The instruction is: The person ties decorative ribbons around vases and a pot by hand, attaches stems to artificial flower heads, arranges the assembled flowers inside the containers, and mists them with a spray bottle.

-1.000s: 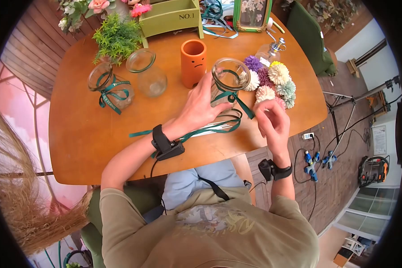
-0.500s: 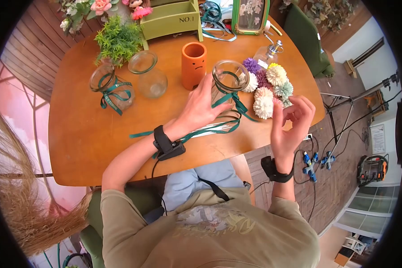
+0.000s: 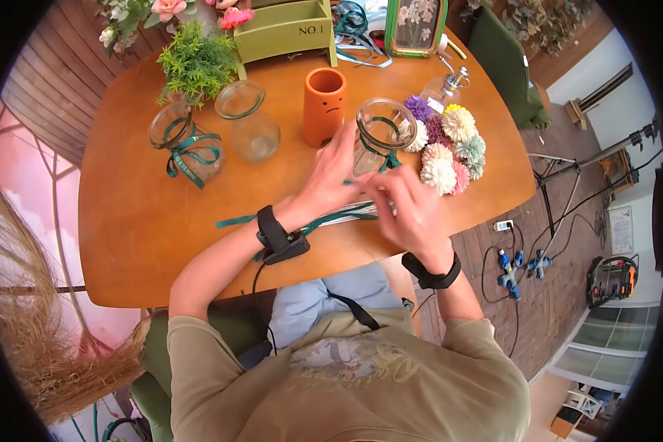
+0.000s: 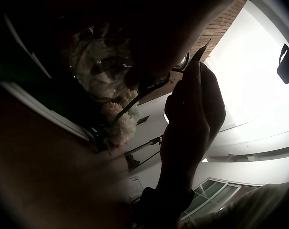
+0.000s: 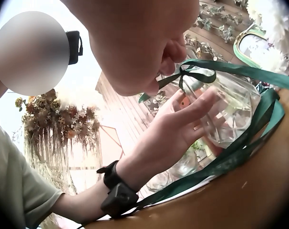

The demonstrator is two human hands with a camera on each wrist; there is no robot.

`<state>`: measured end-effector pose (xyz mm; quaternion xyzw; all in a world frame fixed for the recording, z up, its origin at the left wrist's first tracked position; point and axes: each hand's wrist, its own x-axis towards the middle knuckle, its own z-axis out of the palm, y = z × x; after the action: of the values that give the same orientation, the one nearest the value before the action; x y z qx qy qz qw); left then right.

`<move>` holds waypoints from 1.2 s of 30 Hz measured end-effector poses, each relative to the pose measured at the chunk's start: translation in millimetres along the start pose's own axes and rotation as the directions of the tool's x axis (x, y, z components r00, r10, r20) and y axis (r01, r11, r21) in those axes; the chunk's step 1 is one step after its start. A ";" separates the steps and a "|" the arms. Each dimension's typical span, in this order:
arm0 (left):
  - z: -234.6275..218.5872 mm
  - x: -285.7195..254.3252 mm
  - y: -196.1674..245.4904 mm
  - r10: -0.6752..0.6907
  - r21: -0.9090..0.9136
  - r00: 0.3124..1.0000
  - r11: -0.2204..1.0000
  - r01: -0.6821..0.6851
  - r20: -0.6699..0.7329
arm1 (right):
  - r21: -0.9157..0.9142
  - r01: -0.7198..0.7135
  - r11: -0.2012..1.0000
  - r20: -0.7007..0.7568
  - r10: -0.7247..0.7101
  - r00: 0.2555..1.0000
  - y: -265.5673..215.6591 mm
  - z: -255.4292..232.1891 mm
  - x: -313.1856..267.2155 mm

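My left hand (image 3: pixel 330 178) holds a clear glass vase (image 3: pixel 368 156) on the table, its fingers along the side. A dark green ribbon (image 5: pixel 259 74) is tied round the vase's neck in a small bow, plain in the right wrist view. My right hand (image 3: pixel 411 210) is close in front of the vase and pinches part of this ribbon, with a tip poking out past the fingers. More green ribbon (image 3: pixel 234 220) and thin white sticks lie on the table under my left wrist.
Pompom flowers (image 3: pixel 440 166) lie right of the vase. An orange pot (image 3: pixel 324 110) with a drawn frown stands behind my left hand. Further left are another glass vase (image 3: pixel 256 136) and one with a green bow (image 3: pixel 199 158). A green planter (image 3: pixel 283 33) and a spray bottle (image 3: pixel 443 90) stand further back.
My right hand first moved out to the right, away from the vase, then came back left to the bow and took hold of the ribbon. My left hand has stayed at the vase.
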<state>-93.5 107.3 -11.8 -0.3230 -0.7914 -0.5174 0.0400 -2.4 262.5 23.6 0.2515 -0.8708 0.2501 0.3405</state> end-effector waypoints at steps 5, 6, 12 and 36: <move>-0.4 -0.6 7.2 0.017 0.025 1.000 1.000 -0.017 -0.013 | 0.300 0.101 0.949 0.208 -0.169 0.963 -37.5 -9.8 -18.7; -0.4 -0.7 6.6 0.012 0.028 1.000 1.000 -0.012 -0.011 | 0.404 0.075 0.912 0.232 -0.181 0.956 -42.2 -12.9 -18.2; -0.6 -0.8 7.8 -0.014 0.007 1.000 1.000 0.014 -0.009 | 0.661 -0.097 0.744 0.264 -0.110 0.958 -45.2 -46.1 -11.7; 0.7 -1.6 3.8 0.021 0.045 1.000 0.999 -0.021 -0.009 | -0.169 -0.510 0.844 -0.106 0.498 0.860 84.8 -67.9 58.0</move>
<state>-89.9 108.2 -9.7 -0.3280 -0.7991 -0.5007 0.0562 -59.5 351.7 86.5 -0.0272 -0.9157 0.2533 0.3107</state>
